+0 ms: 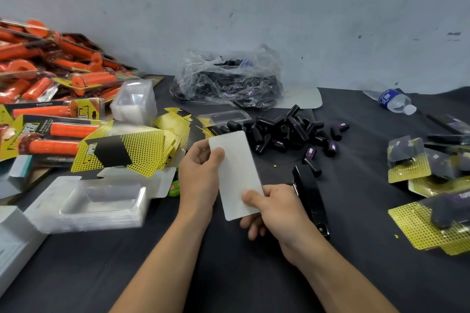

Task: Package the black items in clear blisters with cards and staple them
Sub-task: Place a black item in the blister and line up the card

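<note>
matt white paper card [236,173]; glossy black stapler [311,197]; crinkled clear plastic bag [229,76].

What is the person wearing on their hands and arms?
Nothing that shows. The left hand and right hand are bare: no gloves, no rings in view. The left forearm and right forearm are bare too, down to the picture's edge: no sleeves, watch or bracelet.

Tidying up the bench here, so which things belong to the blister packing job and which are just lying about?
Job: white card, loose black items, clear blisters, yellow cards, stapler, finished packs.
Lying about: water bottle, orange packs.
</note>
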Demonstrator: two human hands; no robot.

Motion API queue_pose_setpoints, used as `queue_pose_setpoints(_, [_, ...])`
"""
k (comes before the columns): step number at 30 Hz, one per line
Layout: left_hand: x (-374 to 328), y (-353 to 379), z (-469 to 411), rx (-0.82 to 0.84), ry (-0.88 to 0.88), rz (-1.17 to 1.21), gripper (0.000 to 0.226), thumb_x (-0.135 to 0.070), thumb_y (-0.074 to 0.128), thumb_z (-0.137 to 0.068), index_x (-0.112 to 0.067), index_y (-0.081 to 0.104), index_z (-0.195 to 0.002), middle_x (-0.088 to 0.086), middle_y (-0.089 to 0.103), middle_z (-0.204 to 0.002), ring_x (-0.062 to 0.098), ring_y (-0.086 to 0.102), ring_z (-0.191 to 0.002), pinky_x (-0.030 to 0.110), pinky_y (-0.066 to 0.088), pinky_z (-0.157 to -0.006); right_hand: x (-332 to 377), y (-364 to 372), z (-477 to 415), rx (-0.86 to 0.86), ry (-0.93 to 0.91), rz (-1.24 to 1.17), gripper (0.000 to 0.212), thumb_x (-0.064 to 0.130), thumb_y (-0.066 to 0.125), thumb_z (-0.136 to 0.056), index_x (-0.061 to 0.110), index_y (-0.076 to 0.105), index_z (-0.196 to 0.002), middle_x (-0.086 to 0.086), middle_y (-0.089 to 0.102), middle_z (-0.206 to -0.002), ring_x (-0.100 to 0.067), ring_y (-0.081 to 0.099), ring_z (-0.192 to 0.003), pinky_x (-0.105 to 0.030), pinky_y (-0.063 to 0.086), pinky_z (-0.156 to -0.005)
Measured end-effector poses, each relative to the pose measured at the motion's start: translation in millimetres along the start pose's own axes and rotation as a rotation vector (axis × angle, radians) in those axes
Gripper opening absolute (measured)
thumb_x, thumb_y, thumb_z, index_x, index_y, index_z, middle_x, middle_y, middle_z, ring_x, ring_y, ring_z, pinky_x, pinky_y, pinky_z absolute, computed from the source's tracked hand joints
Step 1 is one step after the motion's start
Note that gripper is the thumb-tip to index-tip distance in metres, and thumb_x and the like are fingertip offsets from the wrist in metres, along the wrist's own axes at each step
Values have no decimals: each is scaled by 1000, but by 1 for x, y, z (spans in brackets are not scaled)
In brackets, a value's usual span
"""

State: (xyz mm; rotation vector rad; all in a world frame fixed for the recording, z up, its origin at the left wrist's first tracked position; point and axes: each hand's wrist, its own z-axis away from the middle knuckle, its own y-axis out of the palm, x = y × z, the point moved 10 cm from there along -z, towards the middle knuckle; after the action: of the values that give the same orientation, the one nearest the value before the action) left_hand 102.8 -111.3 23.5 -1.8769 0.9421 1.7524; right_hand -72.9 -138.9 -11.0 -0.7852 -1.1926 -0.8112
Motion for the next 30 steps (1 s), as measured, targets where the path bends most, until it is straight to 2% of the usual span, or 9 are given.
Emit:
queue_pose_setpoints(6, [-2,-3,-1,-29,16,29,10,-15,64,-99,-22,70,-97,-8,76,-86,6,70,-77,27,54,-69,0,0,2,-17,3,55,30,25,67,-96,-1,71,-81,-17,68,-58,-20,46,-35,-21,36,-41])
queue_pose_setpoints(13, [1,-14,-4,-120,-26,129,25,-26,70,-96,-25,63,-72,0,62,-78,19,56,-77,41,47,-75,9,1,8,-26,-66,276,36,36,65,-91,7,69,-70,-8,67,-53,-14,48,-36,-24,40,-45])
queue_pose_setpoints(15, [2,-15,-4,-127,-44,152,25,-31,73,-94,-25,63,-72,-1,60,-76,15,54,-75,38,46,-74,17,-2,10,-72,-130,378,39,36,64,-88,4,64,-67,-4,65,-50,-10,50,-40,-25,40,-47])
queue_pose_setpoints(18, [6,-15,-4,-111,-67,153,26,-38,74,-93,-26,69,-71,-6,61,-73,6,55,-66,28,48,-67,27,-6,11,-138,-221,428,43,34,63,-82,-3,49,-67,-4,48,-48,-15,40,-47,-32,33,-50])
queue_pose_setpoints(20, [10,-15,-7,-121,-93,165,28,-33,74,-94,-27,71,-67,-10,61,-68,1,56,-61,26,49,-64,32,-7,12,-168,-260,422,41,30,65,-81,-1,43,-64,-3,39,-50,-15,34,-49,-34,28,-51])
queue_pose_setpoints(22, [15,-15,-8,-131,-113,120,21,-27,74,-94,-27,73,-73,-16,63,-66,-2,58,-63,27,48,-68,38,-11,15,-234,-311,421,40,25,65,-82,7,37,-60,4,29,-50,-14,26,-50,-36,23,-50])
queue_pose_setpoints(24, [16,-10,-6,-96,-98,39,7,-24,72,-94,-30,70,-98,-19,70,-82,3,65,-79,31,52,-74,50,-15,23,-336,-416,505,42,26,61,-83,13,31,-57,2,24,-49,-16,23,-50,-36,21,-51])
queue_pose_setpoints(27, [15,14,5,96,-39,-151,32,-27,66,-93,-38,57,-122,-14,72,-110,6,71,-98,32,60,-73,72,-8,36,-446,-616,878,42,27,69,-85,17,41,-55,1,38,-43,-28,40,-43,-31,28,-51])
queue_pose_setpoints(30, [30,51,27,317,-307,129,40,-47,57,-92,-27,63,-126,-2,74,-110,9,72,-86,25,53,-58,86,3,44,-504,-717,1180,41,23,94,-63,20,55,-51,0,49,-39,-25,40,-35,-24,25,-51])
